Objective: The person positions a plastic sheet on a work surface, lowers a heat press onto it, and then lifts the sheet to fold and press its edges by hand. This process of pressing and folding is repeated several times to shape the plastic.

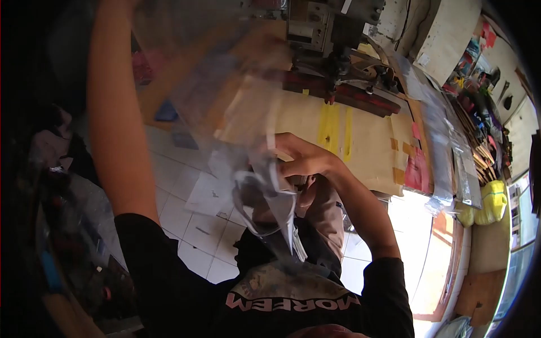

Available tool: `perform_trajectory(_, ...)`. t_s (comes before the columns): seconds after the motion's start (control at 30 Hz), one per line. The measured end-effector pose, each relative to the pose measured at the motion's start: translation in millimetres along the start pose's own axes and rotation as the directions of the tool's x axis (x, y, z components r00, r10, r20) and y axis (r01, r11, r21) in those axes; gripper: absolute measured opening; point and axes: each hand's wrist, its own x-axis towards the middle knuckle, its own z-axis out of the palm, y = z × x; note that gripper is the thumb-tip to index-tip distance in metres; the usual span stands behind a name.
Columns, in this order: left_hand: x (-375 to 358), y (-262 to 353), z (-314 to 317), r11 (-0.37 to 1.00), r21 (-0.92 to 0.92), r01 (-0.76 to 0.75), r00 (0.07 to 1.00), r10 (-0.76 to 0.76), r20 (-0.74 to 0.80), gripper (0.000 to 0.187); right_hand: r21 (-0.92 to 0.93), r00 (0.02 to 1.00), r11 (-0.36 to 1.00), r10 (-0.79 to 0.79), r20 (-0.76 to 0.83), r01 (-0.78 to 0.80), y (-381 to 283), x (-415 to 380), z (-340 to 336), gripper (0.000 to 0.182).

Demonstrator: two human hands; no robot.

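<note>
Right hand [304,156]: fingers closed on clear plastic [283,211], partly blurred, hanging between shirt [265,316] and bench [372,146]. Left hand: outside the view, arm raised; its grip cannot be told.

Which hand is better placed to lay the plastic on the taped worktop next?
Probably the right hand: it is at the clear plastic, by the near edge of the taped worktop. The left arm runs up past the picture's top edge, its hand out of sight.
</note>
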Motion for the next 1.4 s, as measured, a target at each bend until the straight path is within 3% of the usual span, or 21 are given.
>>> perform_trajectory(0.03,2.1,7.3,-13.5,1.000,0.009,-0.005,1.000,0.005,-0.009,0.022,0.017,0.997,0.998,-0.066,0.050,0.065,-0.1,9.5,1.8,0.026)
perform_trajectory(0.3,66.8,125.1,-190.5,0.993,0.084,-0.080,0.955,0.101,-0.279,0.038,-0.039,0.987,0.989,0.148,0.063,-0.145,-2.4,42.8,-19.1,0.014)
perform_trajectory(0.33,90.1,139.6,-240.6,0.995,-0.084,-0.046,0.999,0.045,-0.020,0.040,-0.001,0.992,0.993,0.120,0.043,-0.120,-5.6,43.1,-22.2,0.013)
perform_trajectory(0.4,135.1,168.1,-338.0,0.933,-0.267,0.240,0.861,-0.077,0.503,0.048,0.038,0.994,0.993,0.110,-0.012,-0.109,-19.1,40.7,-24.7,0.012)
perform_trajectory(0.47,61.7,146.6,-247.6,0.974,-0.181,-0.133,0.991,0.131,-0.023,0.038,0.035,0.988,0.999,0.033,-0.151,-0.028,-38.0,38.9,-23.7,0.010)
perform_trajectory(0.5,21.0,134.8,-195.9,0.972,-0.020,-0.235,0.934,0.219,-0.284,0.036,0.036,0.991,0.999,0.025,-0.131,-0.020,-46.3,35.5,-22.0,0.010)
perform_trajectory(0.53,12.2,129.1,-192.1,0.981,-0.030,-0.193,0.947,0.178,-0.266,0.040,-0.053,0.979,0.998,-0.048,-0.198,0.038,-53.7,31.6,-20.9,0.011)
perform_trajectory(0.57,28.0,132.0,-241.3,0.946,-0.308,0.099,0.972,-0.026,0.233,0.053,-0.144,0.958,0.985,-0.126,-0.258,0.091,-60.5,28.2,-20.1,0.011)
perform_trajectory(0.6,15.6,120.3,-223.7,0.946,-0.291,0.141,0.954,-0.052,0.294,0.051,-0.143,0.962,0.984,-0.135,-0.236,0.103,-67.6,25.1,-19.1,0.011)
perform_trajectory(0.63,-4.0,108.6,-195.8,0.995,-0.092,0.048,0.981,-0.030,0.190,0.050,-0.195,0.949,0.974,-0.167,-0.268,0.116,-74.0,20.8,-18.2,0.010)
perform_trajectory(0.67,-25.6,86.1,-152.8,0.988,-0.154,0.015,0.971,0.022,0.239,0.039,-0.246,0.933,0.961,-0.200,-0.300,0.126,-78.7,17.3,-18.2,0.010)
perform_trajectory(0.7,-37.6,73.7,-130.6,0.979,-0.194,0.065,0.984,-0.030,0.178,0.047,-0.247,0.936,0.960,-0.204,-0.286,0.134,-82.1,13.9,-19.7,0.010)
perform_trajectory(0.83,-51.6,34.7,-107.4,0.913,-0.280,0.298,0.933,-0.216,0.288,0.040,-0.217,0.954,0.952,-0.253,-0.164,0.215,-90.3,4.3,-22.4,0.010)
perform_trajectory(0.93,-65.4,14.5,-78.3,0.857,-0.314,0.409,0.900,-0.323,0.293,0.037,-0.222,0.907,0.950,-0.281,-0.312,0.218,-85.9,4.1,-18.9,0.012)
perform_trajectory(1.0,-73.3,-6.9,-77.1,0.657,-0.331,0.677,0.688,-0.405,0.602,0.034,-0.222,0.894,0.949,-0.291,-0.340,0.225,-82.1,7.6,-17.7,0.013)
perform_trajectory(1.1,-101.3,-33.8,-54.6,0.614,-0.233,0.754,0.574,-0.446,0.686,0.034,-0.175,0.899,0.964,-0.250,-0.359,0.198,-81.8,5.4,-20.6,0.016)
perform_trajectory(1.17,-125.2,-52.5,-29.9,0.648,-0.162,0.745,0.582,-0.511,0.633,0.040,-0.512,0.754,0.797,-0.542,-0.370,0.322,-82.9,11.8,-16.1,0.018)
perform_trajectory(1.23,-152.1,-73.0,-8.8,0.667,-0.092,0.740,0.588,-0.573,0.572,0.046,-0.489,0.724,0.791,-0.573,-0.385,0.366,-85.0,15.5,-15.3,0.019)
perform_trajectory(1.3,-174.1,-94.6,5.0,0.578,-0.033,0.815,0.463,-0.618,0.635,0.044,-0.584,0.624,0.688,-0.694,-0.358,0.430,-92.2,18.1,-16.7,0.019)
perform_trajectory(1.37,-188.8,-117.3,10.5,0.603,-0.056,0.796,0.467,-0.552,0.691,0.045,-0.540,0.598,0.669,-0.728,-0.335,0.511,-92.8,20.8,-24.1,0.018)
perform_trajectory(1.4,-197.9,-131.1,19.9,0.645,-0.102,0.758,0.588,-0.606,0.536,0.049,-0.567,0.668,0.674,-0.695,-0.268,0.474,-93.4,19.6,-28.7,0.017)
